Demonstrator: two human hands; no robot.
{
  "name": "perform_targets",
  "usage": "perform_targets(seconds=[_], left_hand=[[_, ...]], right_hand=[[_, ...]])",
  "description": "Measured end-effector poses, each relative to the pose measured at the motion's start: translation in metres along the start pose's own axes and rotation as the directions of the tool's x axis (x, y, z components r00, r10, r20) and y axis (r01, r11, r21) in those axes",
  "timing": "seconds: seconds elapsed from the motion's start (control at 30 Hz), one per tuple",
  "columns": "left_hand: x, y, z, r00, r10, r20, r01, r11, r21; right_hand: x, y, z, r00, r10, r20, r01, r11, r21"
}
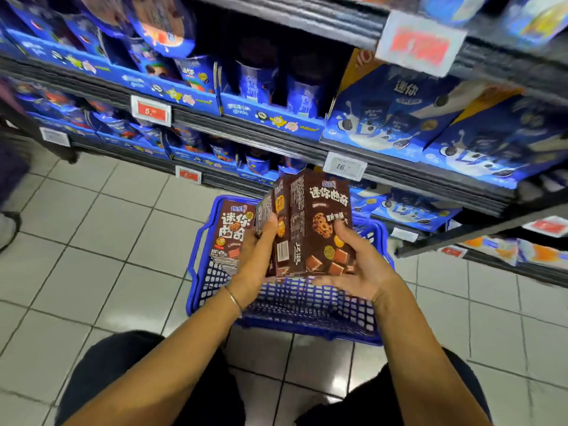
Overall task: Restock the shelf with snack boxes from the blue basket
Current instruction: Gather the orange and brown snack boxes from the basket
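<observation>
From my feed, both hands are on a clutch of brown boxes (319, 222), held upright and side by side just above the basket (307, 305); I cannot tell exactly how many there are. The left hand (258, 256) grips the clutch's left side, thumb pointing up along it, a bangle (233, 299) on the wrist. The right hand (359, 265) cups the front box from the right, fingers curled over its printed face and thumb tucked under the bottom edge. The basket sits on the tiled floor (92, 241) close against the shelf (399, 176). A lone box (230, 232) stands upright in the basket's far left corner. On the shelf edge just above the boxes hangs a price tag (345, 166).
</observation>
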State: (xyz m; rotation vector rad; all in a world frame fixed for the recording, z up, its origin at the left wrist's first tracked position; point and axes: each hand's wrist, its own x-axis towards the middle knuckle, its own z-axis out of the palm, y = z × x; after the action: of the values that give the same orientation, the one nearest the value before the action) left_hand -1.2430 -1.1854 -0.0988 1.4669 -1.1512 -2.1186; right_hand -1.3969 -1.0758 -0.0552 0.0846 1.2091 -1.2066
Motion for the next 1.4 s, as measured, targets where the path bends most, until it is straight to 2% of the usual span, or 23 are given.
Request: perform_targets(seconds=[0.07,0.23,0.43,0.57,0.73,0.9,1.17,1.4], left_hand=[[-0.037,0.047,0.004,0.999,0.007,0.036,-0.004,0.997,-0.075],[-0.139,0.169,0.031,0.996,-0.049,0.076,0.064,0.975,-0.214],[-0.267,0.309,0.083,0.953,0.071,0.295,-0.011,0.980,-0.201],[-0.325,0.372,0.113,0.916,0.162,0.366,-0.093,0.975,-0.201],[-0.374,0.405,0.155,0.900,0.224,0.375,-0.181,0.973,-0.145],[-0.405,0.415,0.183,0.897,0.272,0.348,-0.277,0.960,-0.037],[-0.418,0.438,0.174,0.863,0.052,0.502,-0.096,0.993,0.062],[-0.418,0.451,0.173,0.863,0.166,0.477,-0.173,0.984,-0.030]], right_hand=[[-0.046,-0.034,0.035,1.000,-0.008,0.025,0.010,0.997,-0.074],[-0.177,-0.128,0.116,0.995,-0.094,0.043,0.097,0.993,-0.069],[-0.341,-0.235,0.189,0.959,-0.280,0.050,0.282,0.957,-0.061],[-0.422,-0.279,0.202,0.916,-0.396,0.058,0.397,0.918,-0.013],[-0.480,-0.296,0.198,0.882,-0.469,0.052,0.461,0.880,0.114],[-0.508,-0.298,0.187,0.869,-0.495,0.006,0.488,0.860,0.149],[-0.529,-0.295,0.185,0.852,-0.522,0.049,0.504,0.841,0.199],[-0.531,-0.302,0.190,0.839,-0.536,0.091,0.505,0.830,0.238]])
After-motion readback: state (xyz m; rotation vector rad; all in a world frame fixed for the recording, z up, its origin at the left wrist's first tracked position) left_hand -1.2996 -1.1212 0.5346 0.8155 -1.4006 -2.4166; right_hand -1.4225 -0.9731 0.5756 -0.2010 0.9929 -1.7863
